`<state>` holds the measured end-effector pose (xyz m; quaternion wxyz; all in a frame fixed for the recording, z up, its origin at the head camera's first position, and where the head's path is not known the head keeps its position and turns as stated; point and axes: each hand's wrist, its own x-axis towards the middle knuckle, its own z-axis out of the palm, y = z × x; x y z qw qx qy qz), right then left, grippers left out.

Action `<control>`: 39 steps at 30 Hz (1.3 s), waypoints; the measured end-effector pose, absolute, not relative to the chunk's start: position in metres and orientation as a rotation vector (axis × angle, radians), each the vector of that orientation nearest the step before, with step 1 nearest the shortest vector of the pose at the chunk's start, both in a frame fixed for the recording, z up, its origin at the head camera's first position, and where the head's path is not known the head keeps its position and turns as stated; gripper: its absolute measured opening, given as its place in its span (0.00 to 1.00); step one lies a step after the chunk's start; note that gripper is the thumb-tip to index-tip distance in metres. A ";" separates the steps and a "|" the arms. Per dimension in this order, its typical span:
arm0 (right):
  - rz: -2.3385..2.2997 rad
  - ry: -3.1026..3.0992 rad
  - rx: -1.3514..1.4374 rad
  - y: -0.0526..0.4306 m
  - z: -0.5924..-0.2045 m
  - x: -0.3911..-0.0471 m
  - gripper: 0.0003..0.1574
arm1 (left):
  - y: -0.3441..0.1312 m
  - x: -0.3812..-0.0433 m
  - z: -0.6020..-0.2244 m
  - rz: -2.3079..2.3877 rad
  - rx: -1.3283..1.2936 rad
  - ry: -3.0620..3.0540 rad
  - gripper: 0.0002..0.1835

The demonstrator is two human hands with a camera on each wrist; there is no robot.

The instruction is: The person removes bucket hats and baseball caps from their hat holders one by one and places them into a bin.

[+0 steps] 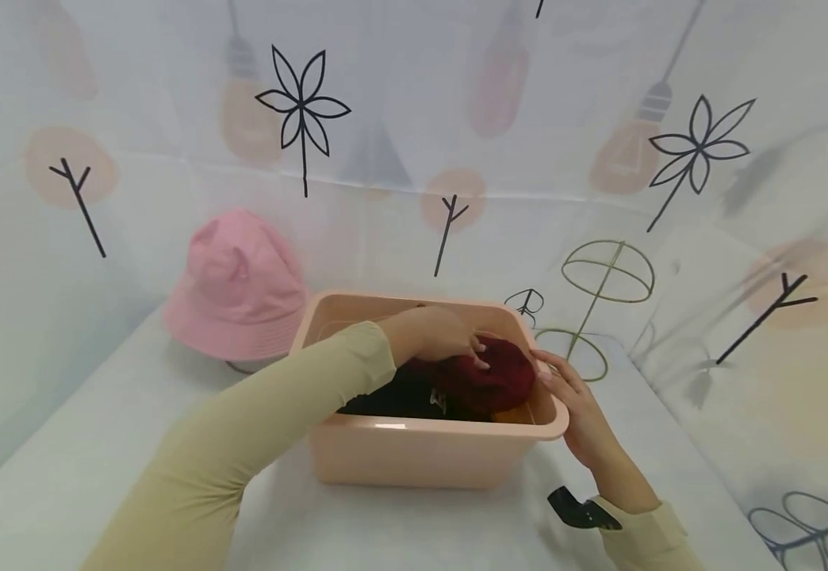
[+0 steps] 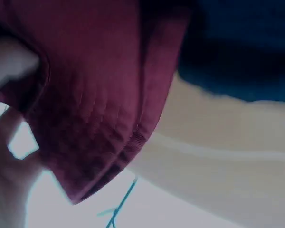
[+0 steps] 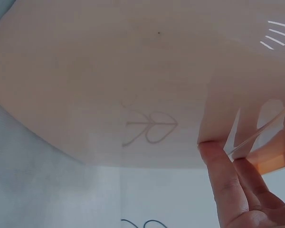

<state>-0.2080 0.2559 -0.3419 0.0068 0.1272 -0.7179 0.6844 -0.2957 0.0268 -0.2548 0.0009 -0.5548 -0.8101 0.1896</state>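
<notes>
A peach plastic bin (image 1: 414, 460) stands on the white table in the head view. My left hand (image 1: 431, 333) reaches down into it and pinches a dark red hat (image 1: 507, 381). Rows of stitching run along the brim of the dark red hat (image 2: 99, 114) in the left wrist view, where thumb and fingers hold its edge at the left. My right hand (image 1: 578, 408) grips the bin's right rim. Close up in the right wrist view, fingertips of the right hand (image 3: 251, 190) press against the wall of the bin (image 3: 104, 85).
Dark cloth (image 1: 400, 400) and something orange (image 1: 517, 415) lie inside the bin. A pink bucket hat (image 1: 243, 285) sits behind it to the left. A gold wire hat stand (image 1: 590, 309) is at the back right, near the patterned cloth backdrop (image 1: 400, 119).
</notes>
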 end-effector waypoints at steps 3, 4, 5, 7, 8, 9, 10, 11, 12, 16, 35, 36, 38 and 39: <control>2.122 -2.268 0.386 0.256 -0.344 -0.208 0.21 | 0.028 -0.295 -0.269 0.795 -1.677 -2.640 0.28; 2.115 -2.271 0.382 0.256 -0.344 -0.208 0.21 | 0.028 -0.295 -0.273 0.833 -1.645 -2.670 0.29; 2.110 -2.273 0.380 0.256 -0.345 -0.208 0.21 | 0.028 -0.296 -0.276 0.858 -1.612 -2.702 0.30; 2.110 -2.264 0.384 0.256 -0.345 -0.209 0.21 | 0.029 -0.297 -0.281 0.908 -1.565 -2.728 0.31; 2.114 -2.255 0.389 0.256 -0.345 -0.209 0.21 | 0.029 -0.298 -0.283 0.928 -1.543 -2.744 0.32; 2.116 -2.248 0.399 0.256 -0.345 -0.209 0.21 | 0.029 -0.299 -0.283 0.952 -1.528 -2.759 0.32; 2.124 -2.240 0.408 0.256 -0.345 -0.210 0.21 | 0.029 -0.300 -0.285 0.974 -1.515 -2.774 0.32; 2.133 -2.235 0.415 0.256 -0.345 -0.210 0.21 | 0.029 -0.300 -0.285 0.979 -1.507 -2.797 0.32; 2.141 -2.230 0.421 0.256 -0.345 -0.210 0.21 | 0.029 -0.299 -0.285 0.986 -1.507 -2.811 0.32; 2.149 -2.246 0.416 0.255 -0.345 -0.211 0.22 | 0.026 -0.299 -0.283 0.838 -1.541 -2.891 0.32; 2.116 -2.303 0.351 0.255 -0.343 -0.209 0.24 | -0.045 -0.270 -0.221 0.017 -1.491 -2.900 0.46; 2.116 -2.306 0.351 0.255 -0.342 -0.209 0.24 | -0.050 -0.267 -0.219 -0.016 -1.501 -2.883 0.45; 2.104 -2.317 0.350 0.256 -0.342 -0.209 0.25 | -0.060 -0.260 -0.217 -0.059 -1.527 -2.839 0.44; 2.097 -2.320 0.350 0.256 -0.342 -0.209 0.25 | -0.064 -0.257 -0.216 -0.074 -1.538 -2.812 0.43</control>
